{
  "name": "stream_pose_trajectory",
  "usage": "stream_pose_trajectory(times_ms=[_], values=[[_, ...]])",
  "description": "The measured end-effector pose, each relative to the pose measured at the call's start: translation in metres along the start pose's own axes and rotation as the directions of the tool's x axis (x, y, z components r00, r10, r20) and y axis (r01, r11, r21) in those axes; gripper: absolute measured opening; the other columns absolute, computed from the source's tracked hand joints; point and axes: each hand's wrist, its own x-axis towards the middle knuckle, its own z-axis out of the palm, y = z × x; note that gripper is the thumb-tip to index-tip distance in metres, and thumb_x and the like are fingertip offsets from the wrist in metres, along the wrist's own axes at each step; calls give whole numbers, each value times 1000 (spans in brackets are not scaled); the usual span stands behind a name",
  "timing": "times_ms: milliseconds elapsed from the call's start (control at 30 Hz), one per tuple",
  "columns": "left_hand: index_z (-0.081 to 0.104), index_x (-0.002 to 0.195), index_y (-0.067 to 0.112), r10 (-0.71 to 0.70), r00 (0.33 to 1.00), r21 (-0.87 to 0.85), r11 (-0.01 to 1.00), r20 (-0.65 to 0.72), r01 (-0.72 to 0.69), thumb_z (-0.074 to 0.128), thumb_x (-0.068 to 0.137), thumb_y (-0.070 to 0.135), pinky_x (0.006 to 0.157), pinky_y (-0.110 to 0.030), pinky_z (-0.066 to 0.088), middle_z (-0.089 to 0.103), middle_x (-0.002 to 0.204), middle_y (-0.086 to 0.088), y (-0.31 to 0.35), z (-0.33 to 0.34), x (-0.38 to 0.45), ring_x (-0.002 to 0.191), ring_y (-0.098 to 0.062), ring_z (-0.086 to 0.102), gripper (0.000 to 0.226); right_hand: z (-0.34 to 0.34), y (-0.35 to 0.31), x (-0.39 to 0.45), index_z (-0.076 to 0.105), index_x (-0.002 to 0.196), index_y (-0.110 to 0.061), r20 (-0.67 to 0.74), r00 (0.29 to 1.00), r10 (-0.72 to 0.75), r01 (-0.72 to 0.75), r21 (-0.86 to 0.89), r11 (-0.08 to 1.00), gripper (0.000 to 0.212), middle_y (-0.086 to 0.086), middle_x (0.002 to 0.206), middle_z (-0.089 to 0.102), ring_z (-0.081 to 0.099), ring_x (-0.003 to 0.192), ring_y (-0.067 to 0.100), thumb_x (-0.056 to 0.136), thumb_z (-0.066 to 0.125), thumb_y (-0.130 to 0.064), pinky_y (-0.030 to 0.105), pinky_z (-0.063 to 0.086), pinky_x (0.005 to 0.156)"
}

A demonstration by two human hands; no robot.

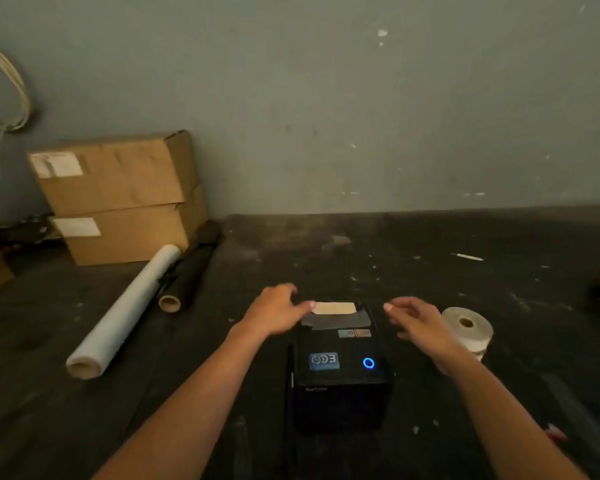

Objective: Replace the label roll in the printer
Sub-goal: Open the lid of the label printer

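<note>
A small black label printer (340,372) stands on the dark table in front of me, its blue ring light lit and its lid down. A pale strip of label paper (335,308) sticks out at its far end. My left hand (274,311) is at the printer's far left corner, and its thumb tip touches the left end of the strip. My right hand (418,322) hovers just right of the printer with loosely spread fingers, holding nothing. A white label roll (468,327) lies on the table right behind my right hand.
Two stacked cardboard boxes (125,199) stand at the back left against the wall. A long white roll (125,310) and a dark roll on a cardboard core (191,271) lie in front of them. The dark table (430,258) ends at the wall.
</note>
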Motion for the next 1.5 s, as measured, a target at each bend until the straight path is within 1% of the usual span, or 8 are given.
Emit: stream_pose_trajectory(times_ms=[100, 233, 367, 567, 800, 1000, 1200, 1500], values=[[40, 141, 11, -158, 961, -221, 953, 227, 209, 49, 91, 55, 89, -31, 49, 59, 127, -6, -13, 35, -20, 115, -18, 56, 68, 16, 31, -12, 45, 136, -18, 34, 992, 122, -121, -20, 992, 58, 6, 134, 53, 51, 122, 23, 86, 61, -42, 46, 43, 103], [26, 150, 16, -352, 896, -438, 784, 270, 440, 40, 89, 66, 115, -44, 26, 29, 157, -7, -28, 79, -35, 143, -25, 29, 80, 38, 60, -19, 28, 147, -19, 101, 973, 209, -207, -36, 978, 72, 11, 150, 37, 38, 135, 28, 87, 56, -49, 46, 35, 107], [46, 140, 15, -410, 875, -520, 705, 257, 483, 41, 89, 63, 108, -36, 37, 52, 140, -6, -26, 99, -43, 127, -22, 49, 70, 47, 75, -14, 20, 150, -19, 119, 955, 273, -280, 51, 959, 83, 13, 154, 30, 34, 138, 31, 84, 56, -55, 46, 32, 109], [69, 106, 12, -627, 779, -537, 647, 28, 541, 40, 89, 64, 101, -41, 46, 67, 115, -11, -21, 117, -50, 109, -24, 62, 62, 53, 92, -8, 32, 145, -13, 66, 951, 301, -304, 57, 951, 82, 13, 145, 45, 44, 130, 28, 83, 51, -63, 44, 33, 108], [62, 116, 10, -704, 709, -482, 607, 42, 632, 37, 84, 72, 92, -38, 47, 61, 119, -13, -26, 121, -44, 105, -24, 60, 74, 57, 105, -7, 55, 125, -18, -1, 969, 246, -245, 55, 968, 58, 7, 126, 57, 56, 111, 19, 85, 48, -60, 45, 45, 101], [51, 133, 17, -675, 737, -300, 694, 45, 654, 25, 89, 70, 94, -37, 38, 53, 132, -15, -24, 118, -44, 121, -28, 50, 74, 58, 111, -9, 57, 118, -19, -33, 977, 211, -207, 81, 975, 47, 5, 122, 58, 56, 109, 18, 87, 51, -54, 44, 45, 99], [42, 138, 23, -652, 756, -186, 737, 57, 650, 25, 94, 62, 79, -34, 37, 51, 126, -12, -24, 116, -43, 103, -21, 50, 61, 48, 108, -3, 59, 102, -26, 55, 979, 195, -193, -37, 980, 39, 1, 111, 60, 57, 100, 14, 86, 47, -60, 35, 45, 93], [46, 135, 15, -628, 777, -176, 760, 49, 626, 21, 93, 65, 88, -37, 42, 56, 124, -15, -18, 115, -44, 110, -27, 53, 70, 40, 106, 1, 59, 95, -24, 96, 983, 158, -144, -138, 980, 41, 0, 104, 61, 59, 92, 10, 86, 45, -61, 36, 49, 90]])
